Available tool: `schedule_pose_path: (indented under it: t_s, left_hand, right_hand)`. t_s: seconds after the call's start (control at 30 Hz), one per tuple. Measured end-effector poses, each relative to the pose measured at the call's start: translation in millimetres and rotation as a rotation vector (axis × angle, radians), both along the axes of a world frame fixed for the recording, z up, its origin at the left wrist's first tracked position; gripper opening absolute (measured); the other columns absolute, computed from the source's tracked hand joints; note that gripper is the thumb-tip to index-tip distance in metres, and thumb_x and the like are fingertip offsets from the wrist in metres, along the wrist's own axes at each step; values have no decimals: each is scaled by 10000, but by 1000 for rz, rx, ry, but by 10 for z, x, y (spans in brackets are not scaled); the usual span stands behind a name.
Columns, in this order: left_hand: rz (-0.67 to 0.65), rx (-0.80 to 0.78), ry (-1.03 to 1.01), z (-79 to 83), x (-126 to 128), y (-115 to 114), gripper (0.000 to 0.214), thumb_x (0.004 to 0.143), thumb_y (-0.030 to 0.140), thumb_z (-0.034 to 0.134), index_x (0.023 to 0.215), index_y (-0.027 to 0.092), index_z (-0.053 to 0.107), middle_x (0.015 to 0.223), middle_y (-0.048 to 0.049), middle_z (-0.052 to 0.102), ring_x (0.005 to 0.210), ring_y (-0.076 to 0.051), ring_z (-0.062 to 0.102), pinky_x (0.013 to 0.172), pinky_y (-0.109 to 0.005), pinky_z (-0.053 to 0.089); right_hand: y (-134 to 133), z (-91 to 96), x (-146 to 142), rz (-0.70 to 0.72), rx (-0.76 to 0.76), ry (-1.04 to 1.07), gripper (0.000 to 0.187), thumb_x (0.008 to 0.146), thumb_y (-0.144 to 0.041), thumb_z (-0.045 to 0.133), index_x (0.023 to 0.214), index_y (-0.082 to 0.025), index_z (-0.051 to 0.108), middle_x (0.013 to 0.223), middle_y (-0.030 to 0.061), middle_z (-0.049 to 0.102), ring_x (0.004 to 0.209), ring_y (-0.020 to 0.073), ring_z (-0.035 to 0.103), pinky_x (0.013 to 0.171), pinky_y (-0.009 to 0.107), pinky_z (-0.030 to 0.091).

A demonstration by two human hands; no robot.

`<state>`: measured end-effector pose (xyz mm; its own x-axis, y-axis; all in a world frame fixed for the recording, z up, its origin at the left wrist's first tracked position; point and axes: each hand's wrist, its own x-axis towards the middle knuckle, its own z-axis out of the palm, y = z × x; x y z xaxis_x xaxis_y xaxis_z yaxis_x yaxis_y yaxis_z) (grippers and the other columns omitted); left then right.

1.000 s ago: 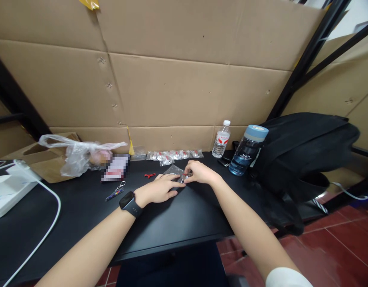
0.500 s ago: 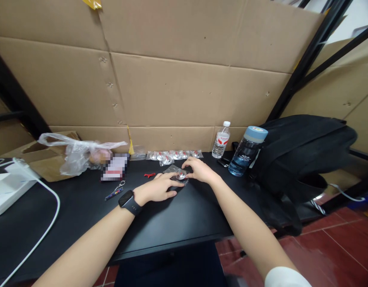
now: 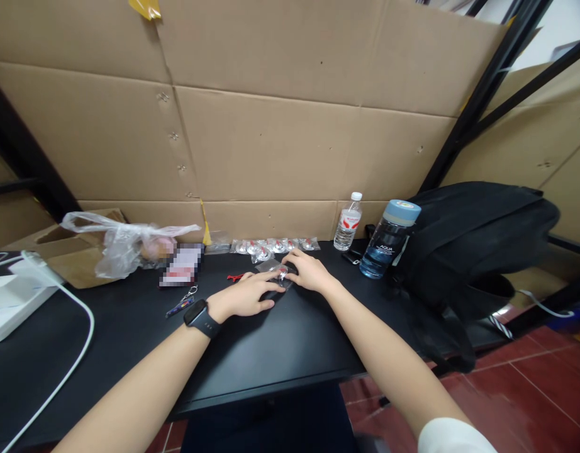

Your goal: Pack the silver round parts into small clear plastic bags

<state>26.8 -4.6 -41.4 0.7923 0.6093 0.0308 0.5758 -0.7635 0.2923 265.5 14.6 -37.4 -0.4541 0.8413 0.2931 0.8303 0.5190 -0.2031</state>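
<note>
My left hand [image 3: 245,296], with a black watch on the wrist, lies on the black table [image 3: 129,333] with its fingers stretched toward a small clear packet [image 3: 277,273] holding a red and silver piece. My right hand [image 3: 309,270] rests on the packet's right side, fingers curled over it. Both hands touch the packet. A row of similar clear packets [image 3: 271,246] lies just behind, against the cardboard wall. A small red piece [image 3: 234,276] lies left of my hands.
A small water bottle [image 3: 347,223] and a blue-lidded bottle [image 3: 389,240] stand at the right beside a black backpack [image 3: 474,245]. At the left are a clear plastic bag [image 3: 124,242], a cardboard box [image 3: 66,251], a keychain [image 3: 181,304] and a white cable [image 3: 77,352].
Both hands have slid the packet a little away from me, toward the row of packets. The right hand now lies flatter over it.
</note>
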Motion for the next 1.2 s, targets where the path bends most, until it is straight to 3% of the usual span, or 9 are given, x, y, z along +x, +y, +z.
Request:
schedule_pose_path:
  t_s: [0.23, 0.43, 0.53, 0.6, 0.7, 0.8, 0.87, 1.0, 1.2]
  left_hand:
    - [-46, -17, 15, 14, 3, -4, 494, 898, 255, 596, 1371, 393, 577, 1639, 6, 305, 1492, -286, 318, 1167, -508, 276]
    - [-107, -9, -86, 59, -25, 37, 304, 864, 202, 613, 1113, 342, 717, 1450, 15, 559, 1345, -250, 506, 1136, -418, 335]
    - [-10, 62, -185, 52, -39, 80, 265, 791, 146, 635, 1015, 279, 685, 1233, -12, 653, 1172, -226, 602, 1031, -358, 411]
    - [91, 126, -225, 28, -33, 100, 314, 767, 145, 650, 1058, 261, 630, 1167, -23, 658, 1133, -232, 603, 972, -352, 422]
    - [187, 229, -242, -17, 8, 100, 302, 819, 231, 668, 1111, 260, 593, 1197, -42, 648, 1178, -257, 565, 968, -378, 383]
    - [193, 316, -221, -39, 71, 75, 225, 867, 299, 665, 1082, 257, 614, 1179, -56, 660, 1159, -270, 556, 958, -397, 344]
    - [174, 343, -204, -34, 103, 58, 120, 890, 307, 649, 994, 248, 637, 1106, -48, 682, 1113, -263, 565, 932, -395, 327]
    - [204, 307, -232, 5, 105, 55, 89, 927, 296, 590, 897, 240, 652, 960, -19, 713, 1006, -234, 592, 890, -377, 313]
    - [367, 223, -337, 52, 40, 112, 152, 925, 325, 568, 875, 251, 691, 919, -1, 739, 943, -224, 642, 880, -354, 329]
  right_hand:
    - [41, -97, -114, -34, 76, 19, 388, 880, -293, 713, 1242, -269, 577, 1270, 71, 570, 1153, 229, 586, 844, 313, 484]
    - [112, -137, -138, 4, 54, 132, 418, 851, -326, 735, 1234, -243, 589, 1239, 88, 576, 1086, 237, 590, 869, 352, 493]
    - [142, -74, -15, 208, -89, 242, 488, 787, -330, 798, 1226, -232, 609, 1186, 71, 596, 930, 187, 603, 818, 315, 504]
    - [167, -22, 93, 304, -159, 342, 314, 889, -296, 684, 1184, -202, 631, 1121, 66, 617, 828, 150, 594, 792, 299, 504]
    - [202, 15, 217, 308, -142, 415, 236, 944, -103, 479, 1082, -168, 659, 1042, 64, 628, 766, 128, 578, 773, 287, 490]
    - [222, -19, 235, 313, -119, 352, 316, 805, -40, 641, 1086, -181, 676, 1065, 57, 622, 793, 138, 568, 759, 278, 478]
    - [225, -52, 197, 331, -130, 329, 328, 752, -94, 755, 1059, -197, 711, 1046, 50, 631, 839, 158, 581, 761, 277, 478]
    - [219, -47, 119, 332, -95, 380, 83, 832, -237, 758, 902, -195, 774, 967, 56, 685, 910, 185, 632, 819, 295, 478]
    - [206, 38, 158, 303, -128, 439, 133, 877, -290, 707, 839, -185, 780, 855, 48, 740, 789, 173, 657, 776, 290, 486]
